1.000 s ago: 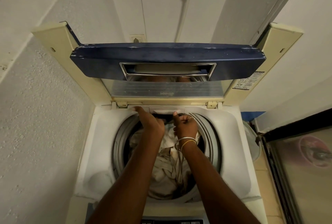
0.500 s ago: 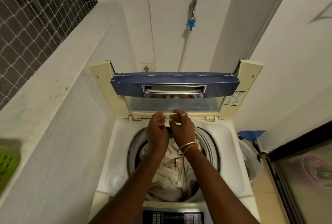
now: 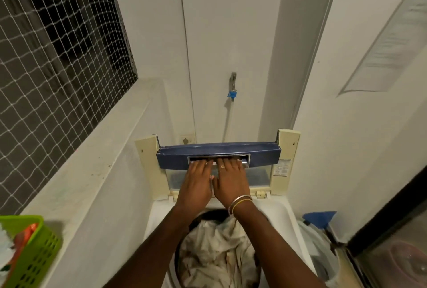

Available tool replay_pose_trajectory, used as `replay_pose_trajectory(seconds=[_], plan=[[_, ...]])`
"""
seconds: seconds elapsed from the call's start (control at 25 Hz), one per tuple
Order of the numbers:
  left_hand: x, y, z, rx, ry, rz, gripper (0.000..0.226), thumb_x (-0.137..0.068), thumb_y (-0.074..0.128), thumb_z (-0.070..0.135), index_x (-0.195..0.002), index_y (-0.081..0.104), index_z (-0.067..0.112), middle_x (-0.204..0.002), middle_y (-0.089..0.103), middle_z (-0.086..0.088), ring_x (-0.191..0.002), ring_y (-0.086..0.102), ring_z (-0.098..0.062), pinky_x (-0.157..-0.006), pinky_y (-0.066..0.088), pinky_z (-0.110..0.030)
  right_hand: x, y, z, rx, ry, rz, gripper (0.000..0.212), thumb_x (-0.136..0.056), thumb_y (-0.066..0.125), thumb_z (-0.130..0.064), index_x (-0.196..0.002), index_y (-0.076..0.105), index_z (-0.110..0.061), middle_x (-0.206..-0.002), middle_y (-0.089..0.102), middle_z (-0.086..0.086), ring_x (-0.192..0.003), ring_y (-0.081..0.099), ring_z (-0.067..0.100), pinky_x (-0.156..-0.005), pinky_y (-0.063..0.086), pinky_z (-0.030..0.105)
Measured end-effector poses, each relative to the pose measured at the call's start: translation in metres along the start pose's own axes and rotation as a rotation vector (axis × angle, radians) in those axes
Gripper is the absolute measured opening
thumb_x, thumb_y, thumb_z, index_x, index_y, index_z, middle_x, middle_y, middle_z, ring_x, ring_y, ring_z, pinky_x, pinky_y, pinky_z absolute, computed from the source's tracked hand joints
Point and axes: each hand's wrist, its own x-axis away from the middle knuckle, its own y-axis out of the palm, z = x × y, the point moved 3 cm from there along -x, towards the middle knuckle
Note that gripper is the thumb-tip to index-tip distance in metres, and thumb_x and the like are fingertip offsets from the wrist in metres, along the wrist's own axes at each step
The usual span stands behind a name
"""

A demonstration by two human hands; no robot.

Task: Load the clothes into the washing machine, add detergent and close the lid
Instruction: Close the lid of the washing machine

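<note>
The fingers [image 3: 199, 164] of the left hand [image 3: 196, 183] lie straight and side by side, their tips at the lower edge of the recessed handle [image 3: 245, 157] in the lid, nails showing. The fingers [image 3: 231, 163] of the right hand [image 3: 231, 182] lie the same way just beside them, flat and close together, tips in the same recess; one of them wears a ring [image 3: 222, 166]. Neither hand is curled round anything, and the two thumbs nearly touch in the middle. Bangles [image 3: 239, 202] circle the right wrist. The lid [image 3: 263, 152] stands raised at the back of the washing machine [image 3: 285, 212], folded, with its blue band on top and a clear panel below, between two cream side pieces. Both forearms reach over the open drum, where the clothes [image 3: 215, 255], pale and crumpled, lie piled up to the rim. On the wall behind the machine a tap [image 3: 233, 84] with a blue fitting feeds a hose running down, and a socket [image 3: 186, 141] sits just left of it. To the left a ledge [image 3: 92, 160] runs under a netted window [image 3: 57, 45], and a green basket [image 3: 39, 255] with something orange in it stands on the ledge's near end. To the right of the machine are a blue object [image 3: 320, 217], a clear plastic bag [image 3: 321, 250] and a dark-framed glass door [image 3: 392, 241].
</note>
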Motion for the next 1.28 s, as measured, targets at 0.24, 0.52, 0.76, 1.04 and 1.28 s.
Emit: replay_pose_trajectory(seconds=[0.24,0.52,0.76,1.04,1.28], plan=[[0.006,-0.029,0.016,0.012,0.01,-0.014,0.043,-0.097,0.057,0.021,-0.14,0.05,0.024,-0.14,0.051,0.0,-0.13,0.046,-0.02,-0.11,0.039,-0.031,0.003,-0.022,-0.004,0.056,-0.006,-0.12,0.042,-0.081,0.059,-0.019,-0.123,0.063,-0.019,-0.119,0.066,0.003,-0.116,0.058,0.027,-0.106,0.042,0.041],[0.047,-0.044,0.025,0.025,-0.031,-0.015,0.024,-0.094,0.062,0.024,-0.118,0.065,0.027,-0.119,0.061,0.004,-0.11,0.058,-0.017,-0.098,0.046,-0.029,0.035,-0.05,-0.006,0.011,-0.042,-0.043,0.019,-0.093,0.05,-0.028,-0.094,0.068,-0.02,-0.095,0.07,0.002,-0.091,0.064,0.025,-0.078,0.047,0.036],[0.084,-0.053,0.031,0.089,-0.028,-0.054,0.019,-0.077,0.072,0.015,-0.095,0.072,0.016,-0.099,0.068,-0.005,-0.095,0.065,-0.026,-0.084,0.048,-0.035,0.076,-0.054,-0.013,-0.015,-0.017,-0.056,0.026,-0.093,0.047,-0.032,-0.076,0.063,-0.019,-0.082,0.07,0.006,-0.081,0.066,0.029,-0.071,0.046,0.038],[0.123,-0.067,0.039,0.208,-0.117,-0.244,0.02,-0.093,0.061,0.03,-0.091,0.076,0.017,-0.091,0.072,-0.005,-0.086,0.067,-0.022,-0.074,0.049,-0.031,0.122,-0.064,-0.023,-0.169,0.089,-0.271,0.026,-0.098,0.045,-0.03,-0.075,0.054,-0.022,-0.086,0.07,0.01,-0.082,0.065,0.029,-0.073,0.045,0.035],[0.18,-0.021,0.039,0.294,-0.24,-0.515,0.034,-0.1,0.054,0.037,-0.091,0.073,0.01,-0.084,0.07,-0.008,-0.074,0.062,-0.02,-0.069,0.047,-0.033,0.179,-0.028,-0.018,-0.244,0.192,-0.598,0.031,-0.099,0.047,-0.024,-0.069,0.049,-0.019,-0.082,0.065,0.013,-0.073,0.056,0.024,-0.067,0.039,0.028]])
